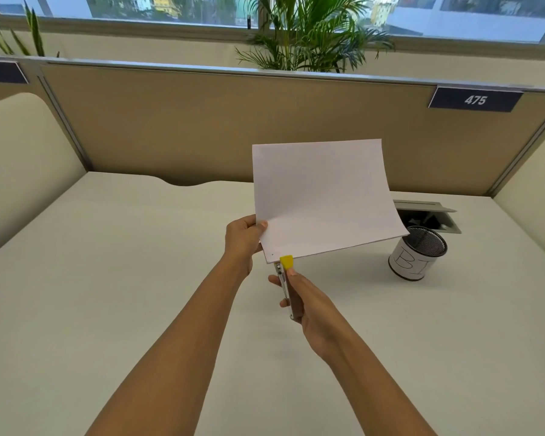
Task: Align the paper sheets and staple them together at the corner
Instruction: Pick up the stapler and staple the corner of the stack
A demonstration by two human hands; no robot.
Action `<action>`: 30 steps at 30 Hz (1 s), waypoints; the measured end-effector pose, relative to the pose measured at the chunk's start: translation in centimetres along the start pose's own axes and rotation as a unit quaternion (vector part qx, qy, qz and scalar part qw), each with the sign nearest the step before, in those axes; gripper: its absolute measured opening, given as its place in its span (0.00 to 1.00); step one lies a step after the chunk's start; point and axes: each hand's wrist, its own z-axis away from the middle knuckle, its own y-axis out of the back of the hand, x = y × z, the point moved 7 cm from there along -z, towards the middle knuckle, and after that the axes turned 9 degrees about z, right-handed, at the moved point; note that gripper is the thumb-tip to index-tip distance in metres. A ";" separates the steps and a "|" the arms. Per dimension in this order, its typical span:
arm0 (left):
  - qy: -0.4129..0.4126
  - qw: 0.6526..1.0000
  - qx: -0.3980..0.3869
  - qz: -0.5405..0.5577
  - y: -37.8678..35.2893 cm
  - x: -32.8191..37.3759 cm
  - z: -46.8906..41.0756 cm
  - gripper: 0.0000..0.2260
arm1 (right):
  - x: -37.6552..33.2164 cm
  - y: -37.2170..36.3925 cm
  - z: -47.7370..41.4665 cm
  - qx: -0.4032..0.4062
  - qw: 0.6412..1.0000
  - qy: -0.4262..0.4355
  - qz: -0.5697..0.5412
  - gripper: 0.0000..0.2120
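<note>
I observe the paper sheets (324, 196) raised above the desk (107, 278), not resting on it. The stack appears squared; I see a single outline with only a thin edge of layering along the near side. My left hand (244, 239) pinches the stack at its near-left edge, thumb on the upper face, remaining fingers hidden beneath. The sheets tilt upward and away from me, with the far-right portion curling slightly down.

My right hand (309, 306) is closed around a stapler (286, 283) with a metal body and a yellow head. The thumb lies along the top of it; fingertips curl around from below. The yellow head sits over the near-left corner of the stack, touching the paper edge. I cannot tell whether the stapler is pressed fully down. A small dark mark is visible on the paper just left of the yellow head.

On the desk, right of the sheets and well apart from both hands, stands a mesh pen cup (417, 253) wrapped with a white label. Behind it is an open cable hatch (428, 215).
</note>
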 end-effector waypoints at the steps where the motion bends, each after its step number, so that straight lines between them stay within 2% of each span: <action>1: -0.004 1.000 -0.002 -0.001 -0.1 -0.1 0.3 0.14 | 0.0 0.0 0.1 0.000 1.000 0.000 -0.003 0.18; 15: -0.023 1.000 -0.010 -0.003 -0.5 -0.6 2.2 0.14 | -0.1 0.7 1.0 -0.012 0.995 -0.029 -0.094 0.19; 20: -0.026 0.999 -0.018 0.002 -1.0 -0.6 2.6 0.14 | -0.7 0.8 0.7 -0.003 0.991 -0.031 -0.131 0.28; 30: -0.025 0.999 -0.025 -0.006 -1.2 -0.8 2.3 0.15 | -0.7 0.9 0.0 0.012 0.996 -0.032 -0.082 0.23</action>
